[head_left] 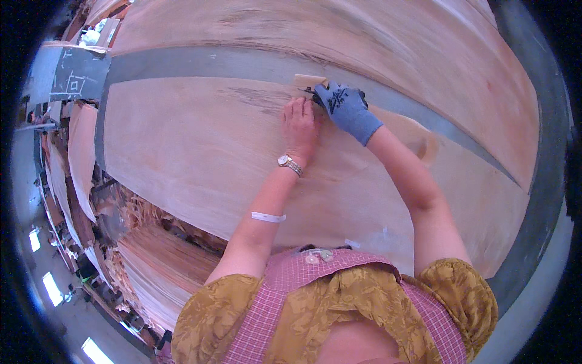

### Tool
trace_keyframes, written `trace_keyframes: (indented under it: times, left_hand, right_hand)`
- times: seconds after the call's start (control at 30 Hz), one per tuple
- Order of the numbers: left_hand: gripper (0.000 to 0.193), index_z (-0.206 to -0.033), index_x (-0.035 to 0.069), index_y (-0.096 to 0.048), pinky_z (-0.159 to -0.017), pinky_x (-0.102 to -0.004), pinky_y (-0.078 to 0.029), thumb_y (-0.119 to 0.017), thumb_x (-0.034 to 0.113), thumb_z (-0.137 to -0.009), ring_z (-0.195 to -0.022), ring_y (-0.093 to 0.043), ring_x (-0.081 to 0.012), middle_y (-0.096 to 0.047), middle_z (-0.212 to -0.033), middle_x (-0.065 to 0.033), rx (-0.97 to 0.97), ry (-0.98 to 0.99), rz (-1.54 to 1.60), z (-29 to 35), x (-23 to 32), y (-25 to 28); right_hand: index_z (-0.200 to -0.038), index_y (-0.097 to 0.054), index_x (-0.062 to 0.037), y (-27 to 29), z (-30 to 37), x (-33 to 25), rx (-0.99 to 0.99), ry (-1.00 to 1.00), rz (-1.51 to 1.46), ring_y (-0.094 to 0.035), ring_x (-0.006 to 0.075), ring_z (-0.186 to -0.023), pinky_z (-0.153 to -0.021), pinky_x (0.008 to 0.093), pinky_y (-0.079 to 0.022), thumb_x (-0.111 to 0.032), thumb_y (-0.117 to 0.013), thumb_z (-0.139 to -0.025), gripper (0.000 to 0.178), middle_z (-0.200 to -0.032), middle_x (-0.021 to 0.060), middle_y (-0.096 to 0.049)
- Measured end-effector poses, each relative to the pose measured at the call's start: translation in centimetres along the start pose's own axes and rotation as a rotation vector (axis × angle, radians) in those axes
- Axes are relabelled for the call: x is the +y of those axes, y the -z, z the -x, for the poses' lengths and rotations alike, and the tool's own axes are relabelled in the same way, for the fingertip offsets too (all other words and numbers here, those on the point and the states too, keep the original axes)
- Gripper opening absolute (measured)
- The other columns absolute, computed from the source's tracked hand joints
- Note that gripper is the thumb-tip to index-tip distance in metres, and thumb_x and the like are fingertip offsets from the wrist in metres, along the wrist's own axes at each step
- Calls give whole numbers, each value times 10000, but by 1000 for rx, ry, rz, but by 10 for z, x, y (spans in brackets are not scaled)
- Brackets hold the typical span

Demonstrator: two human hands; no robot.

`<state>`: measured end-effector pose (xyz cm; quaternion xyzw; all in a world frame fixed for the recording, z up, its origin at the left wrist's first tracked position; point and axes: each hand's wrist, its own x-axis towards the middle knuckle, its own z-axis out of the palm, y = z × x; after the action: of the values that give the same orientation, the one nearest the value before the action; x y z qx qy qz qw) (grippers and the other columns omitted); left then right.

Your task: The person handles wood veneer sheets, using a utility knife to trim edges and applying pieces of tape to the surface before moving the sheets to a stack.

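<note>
A broad sheet of pale wood veneer (200, 133) lies in front of me, with darker streaks near its far edge. My left hand (300, 130), bare with a wristwatch (289, 164), rests on the sheet with its fingers laid down near that edge. Beside it, my right hand (350, 110), in a blue knitted glove, is closed around a small black tool (314, 94), mostly hidden by the fingers. A narrow tan strip (310, 80) shows just beyond the tool. To the right of the glove, a similar strip (427, 147) curls up off the sheet.
Beyond a grey band of tabletop (200, 62) lies another large veneer pile (364, 30). At the left is a dark green panel (79, 76) with chalk marks. Lower left, stacked veneers (163, 258) with ragged edges stand beside the table.
</note>
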<state>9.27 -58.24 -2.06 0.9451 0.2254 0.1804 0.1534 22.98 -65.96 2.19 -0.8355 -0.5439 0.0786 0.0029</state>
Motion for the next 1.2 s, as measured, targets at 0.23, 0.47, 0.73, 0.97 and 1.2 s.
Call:
trace_keyframes:
  times: [0.23,0.47,0.73,0.97,1.2]
  left_hand:
    - [576,-1309,25,-517,-1061,-443,-360,-692,239,-804,-1273,-456,-305,-506,-1371,-114,9,18,-49,-2,9,6]
    - [703,-1360,48,-482,-1022,-461,-383,-742,279,-749,-1276,-431,-298,-470,-1409,-103,-129,-14,-141,-4,-1,-4]
    - [656,-1391,54,-455,-1063,-460,-369,-693,307,-834,-1279,-429,-314,-452,-1441,-99,-218,11,-148,-11,8,14]
    - [646,-1403,75,-448,-1056,-470,-367,-677,319,-850,-1285,-424,-318,-448,-1445,-85,-223,20,-164,-12,11,17]
    - [695,-1433,86,-406,-1059,-472,-358,-688,316,-840,-1299,-410,-318,-417,-1470,-81,-224,33,-144,-12,14,14]
  right_hand:
    - [-1184,-496,-125,-11,-12,9,3,27,-28,-680,337,-887,-662,470,-556,-219,-527,-928,275,-998,173,-639]
    - [-1135,-511,-122,-28,3,16,14,-35,-32,-675,352,-841,-692,481,-542,-191,-502,-930,216,-975,177,-652]
    - [-1158,-564,-142,-11,113,112,-1,-134,-116,-676,382,-834,-675,526,-524,-199,-465,-928,256,-958,199,-667]
    - [-1239,-542,-137,1,209,203,-88,-213,-53,-648,388,-940,-769,499,-520,-189,-476,-934,316,-1125,195,-627]
    - [-1108,-598,-35,-19,270,263,293,-473,-197,-637,383,-922,-789,416,-513,-94,-547,-928,196,-1029,184,-654]
